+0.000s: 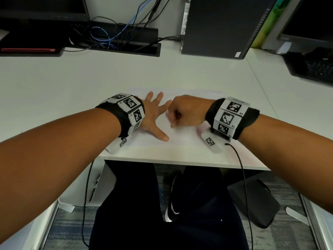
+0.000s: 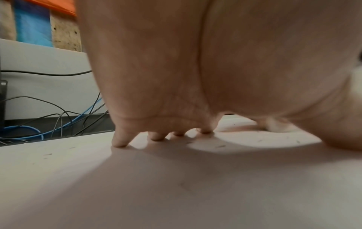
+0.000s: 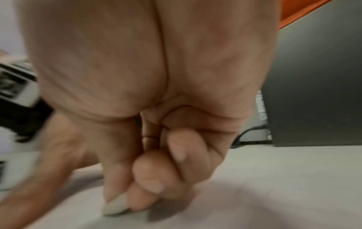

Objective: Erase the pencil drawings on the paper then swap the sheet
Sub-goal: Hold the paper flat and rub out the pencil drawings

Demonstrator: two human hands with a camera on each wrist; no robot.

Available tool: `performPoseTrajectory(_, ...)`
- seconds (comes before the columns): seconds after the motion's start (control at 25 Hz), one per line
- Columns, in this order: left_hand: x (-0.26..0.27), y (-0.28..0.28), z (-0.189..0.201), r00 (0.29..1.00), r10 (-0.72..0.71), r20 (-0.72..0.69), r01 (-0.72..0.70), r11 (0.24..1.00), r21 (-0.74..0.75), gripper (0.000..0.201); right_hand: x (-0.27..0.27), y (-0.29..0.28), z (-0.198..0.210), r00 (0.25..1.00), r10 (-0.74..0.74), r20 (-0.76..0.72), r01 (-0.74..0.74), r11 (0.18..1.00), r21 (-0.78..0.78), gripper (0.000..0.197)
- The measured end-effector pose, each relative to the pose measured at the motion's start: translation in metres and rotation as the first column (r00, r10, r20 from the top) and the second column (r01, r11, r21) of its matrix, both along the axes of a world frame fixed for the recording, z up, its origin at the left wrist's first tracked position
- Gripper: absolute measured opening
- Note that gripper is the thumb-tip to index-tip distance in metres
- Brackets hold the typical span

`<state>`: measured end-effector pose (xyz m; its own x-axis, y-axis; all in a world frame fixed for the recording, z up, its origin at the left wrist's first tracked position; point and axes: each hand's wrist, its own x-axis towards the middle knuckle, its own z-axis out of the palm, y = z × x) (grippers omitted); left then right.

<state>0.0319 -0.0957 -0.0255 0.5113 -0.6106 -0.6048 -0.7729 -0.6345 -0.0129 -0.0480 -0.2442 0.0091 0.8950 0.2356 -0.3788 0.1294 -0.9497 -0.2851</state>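
Observation:
A white sheet of paper (image 1: 182,139) lies at the near edge of the white desk (image 1: 72,83). My left hand (image 1: 153,112) lies flat on it with fingers spread, fingertips (image 2: 119,143) pressing down. Just to its right my right hand (image 1: 183,112) is curled into a fist, pinching a small white eraser (image 3: 115,206) whose tip touches the paper. In the left wrist view dark eraser crumbs (image 2: 221,146) are scattered on the sheet. No pencil lines show clearly.
A black computer tower (image 1: 221,24) stands at the back right, a keyboard (image 1: 313,67) at the far right. A cable tray with blue and black wires (image 1: 108,35) runs along the back, with a monitor base (image 1: 30,33) at the back left. My legs are below the desk.

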Motion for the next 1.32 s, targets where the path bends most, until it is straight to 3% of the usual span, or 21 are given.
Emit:
performPoseTrajectory(0.08,-0.001,0.000,0.001,1.000,0.002,0.005,-0.002,1.000,0.007,0.135,0.004,-0.004,0.002,0.999,-0.045,0.029,0.045,0.999,-0.013,0.013)
performPoseTrajectory(0.24,0.000,-0.001,0.000,1.000,0.000,-0.003,0.000,1.000,0.007,0.134,-0.008,0.007,-0.002,0.996,0.079,-0.040,-0.079,0.997,-0.005,0.010)
performPoseTrajectory(0.4,0.000,-0.001,-0.001,1.000,0.004,-0.005,-0.004,1.000,0.017,0.137,0.002,-0.014,0.003,0.997,-0.066,0.032,0.066,0.998,0.008,0.013)
performPoseTrajectory(0.56,0.002,-0.001,-0.002,1.000,0.005,-0.019,-0.004,1.000,0.014,0.137,-0.011,0.000,-0.004,0.995,0.065,-0.076,-0.061,0.996,0.059,0.012)
performPoseTrajectory(0.76,0.001,-0.001,0.001,1.000,0.015,-0.020,-0.015,1.000,0.016,0.138,0.002,-0.019,0.003,0.996,-0.092,-0.009,0.093,0.995,0.043,0.017)
performPoseTrajectory(0.92,0.001,-0.001,0.000,1.000,-0.003,-0.010,0.003,1.000,0.019,0.138,-0.010,-0.002,-0.002,0.995,0.037,-0.092,-0.031,0.997,0.064,0.014)
performPoseTrajectory(1.12,0.000,0.000,0.002,1.000,0.013,-0.024,-0.013,1.000,0.021,0.139,0.006,-0.025,0.004,0.992,-0.123,-0.002,0.123,0.992,0.038,0.023)
performPoseTrajectory(1.24,0.001,-0.002,0.002,1.000,0.006,-0.019,-0.006,1.000,0.023,0.138,-0.002,-0.012,-0.002,0.998,-0.019,-0.056,0.022,0.999,0.047,0.018)
performPoseTrajectory(1.32,0.000,-0.001,0.002,1.000,0.005,-0.019,-0.004,1.000,0.023,0.138,0.001,-0.016,-0.003,0.999,-0.033,-0.031,0.034,0.999,0.026,0.019)
